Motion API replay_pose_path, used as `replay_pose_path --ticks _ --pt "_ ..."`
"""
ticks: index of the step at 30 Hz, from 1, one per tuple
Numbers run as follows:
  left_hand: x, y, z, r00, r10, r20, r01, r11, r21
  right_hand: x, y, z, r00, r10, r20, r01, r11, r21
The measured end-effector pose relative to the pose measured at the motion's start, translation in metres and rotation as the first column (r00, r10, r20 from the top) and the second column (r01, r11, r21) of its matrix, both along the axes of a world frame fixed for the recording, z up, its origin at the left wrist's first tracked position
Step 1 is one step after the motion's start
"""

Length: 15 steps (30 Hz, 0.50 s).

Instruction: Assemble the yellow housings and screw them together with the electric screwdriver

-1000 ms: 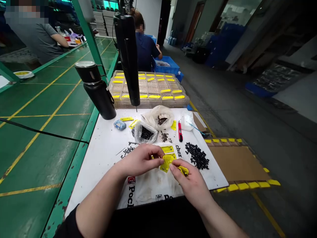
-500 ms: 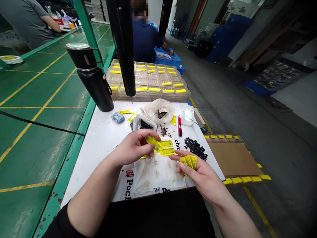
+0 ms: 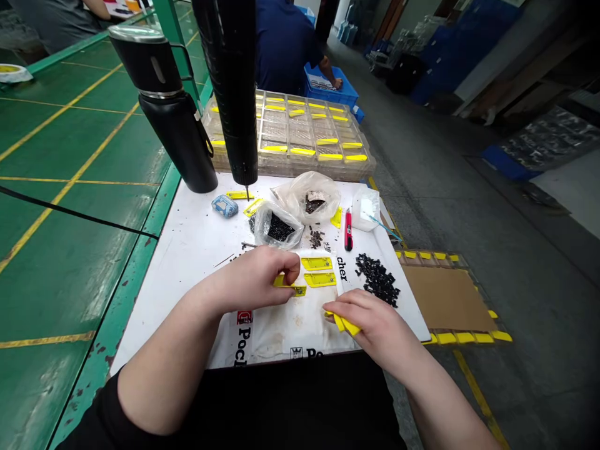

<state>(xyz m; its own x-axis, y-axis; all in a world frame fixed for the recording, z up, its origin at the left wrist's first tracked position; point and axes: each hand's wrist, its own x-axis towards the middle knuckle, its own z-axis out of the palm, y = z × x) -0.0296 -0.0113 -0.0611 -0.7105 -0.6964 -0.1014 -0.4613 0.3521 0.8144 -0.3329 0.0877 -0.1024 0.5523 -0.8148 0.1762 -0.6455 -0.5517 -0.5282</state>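
Fingers curled, my left hand (image 3: pixel 265 278) pinches a yellow piece (image 3: pixel 299 291) over the white bag sheet (image 3: pixel 281 334). Two flat yellow pieces (image 3: pixel 319 279) lie one above the other just right of those fingertips. Closed around several stacked yellow pieces (image 3: pixel 344 324), my right hand (image 3: pixel 370 315) is near the sheet's right side. Black small parts (image 3: pixel 377 279) are heaped beyond it. A black screwdriver (image 3: pixel 234 112) hangs upright above the back of the white board (image 3: pixel 159 300).
Behind the board stand clear divided trays (image 3: pixel 285 134) with yellow pieces. A black bottle (image 3: pixel 178 131) is at the back left. Open plastic bags (image 3: pixel 309 194) of small parts, a red cutter (image 3: pixel 348 230) and a blue packet (image 3: pixel 225 206) lie on the board. A person (image 3: pixel 285 47) sits beyond.
Two yellow pieces now lie on the sheet, apart from my left hand, which has moved slightly down. My right hand has turned palm down with its stack. The view has shifted.
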Motion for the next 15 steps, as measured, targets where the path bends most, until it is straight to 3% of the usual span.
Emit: replay_pose_path --ticks 3,6,11,15 --pt "-0.001 0.001 -0.002 0.993 -0.094 0.069 0.096 0.995 -0.026 0.002 -0.003 -0.005 0.994 0.046 -0.1 -0.057 0.992 -0.109" --pt "-0.004 0.002 -0.004 0.981 -0.143 0.131 0.14 0.99 0.033 0.007 -0.007 -0.008 0.992 0.05 -0.112 -0.066 0.987 -0.146" --pt "-0.011 0.009 0.002 0.948 -0.109 0.298 0.096 0.994 0.058 0.01 -0.015 -0.014 0.99 0.072 -0.12 -0.093 0.979 -0.182" --pt "-0.013 0.027 -0.003 0.927 -0.005 0.374 0.033 0.997 -0.068 0.01 -0.024 -0.023 0.991 0.097 -0.089 -0.115 0.969 -0.221"
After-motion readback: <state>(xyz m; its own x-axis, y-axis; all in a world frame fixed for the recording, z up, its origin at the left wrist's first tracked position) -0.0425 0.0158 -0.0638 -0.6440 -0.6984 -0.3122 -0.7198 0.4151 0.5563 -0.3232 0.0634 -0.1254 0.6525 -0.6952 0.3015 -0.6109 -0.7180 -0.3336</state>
